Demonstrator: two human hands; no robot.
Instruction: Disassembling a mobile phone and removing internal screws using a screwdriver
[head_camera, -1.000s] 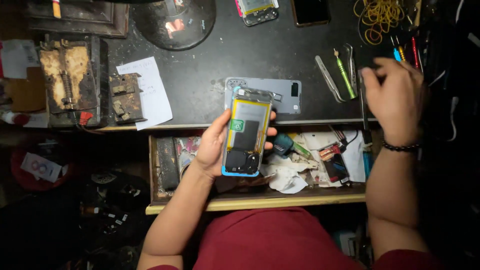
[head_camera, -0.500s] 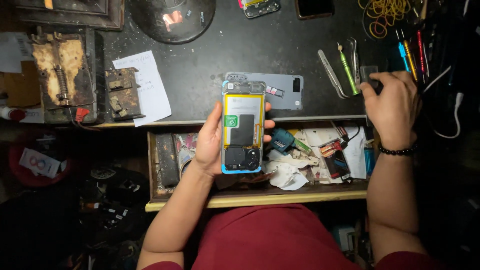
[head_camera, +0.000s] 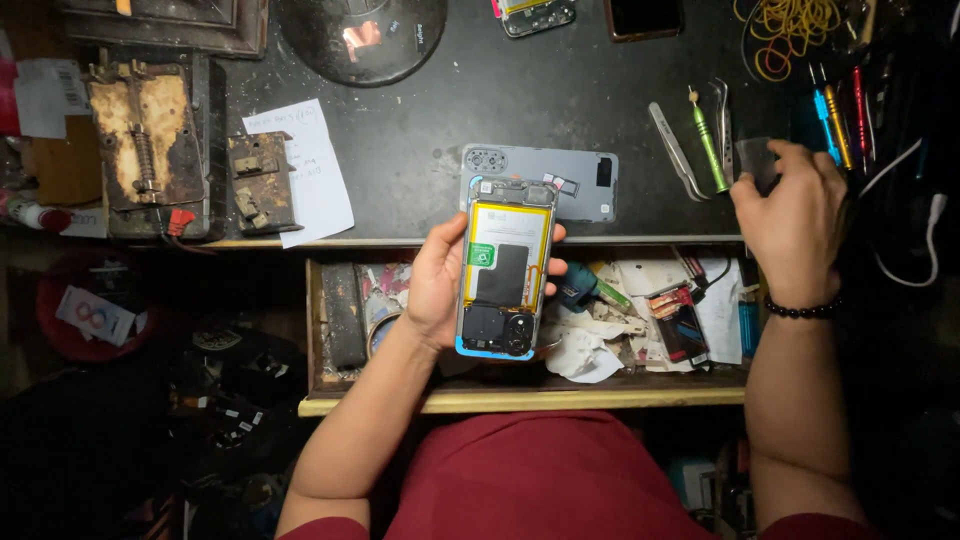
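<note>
— Any labels or screens?
— A green square sticker (head_camera: 484, 255) on the opened phone's yellow battery; a white handwritten note (head_camera: 303, 170) on the desk's left; a dark phone screen (head_camera: 645, 17) at the top edge.

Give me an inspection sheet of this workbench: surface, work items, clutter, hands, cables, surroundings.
Surface: dark benchtop, with an open drawer below it.
Work items: opened phone with its battery showing; grey back cover lying on the bench.
Clutter: tweezers, green screwdriver, paper note, rusty clamp, rubber bands; scraps in the drawer.
Hands: left hand holds the opened phone over the drawer; right hand rests on a small dark piece by the tools.
Cables: white cable at the right edge.
Surroundings: dim floor litter at left.
</note>
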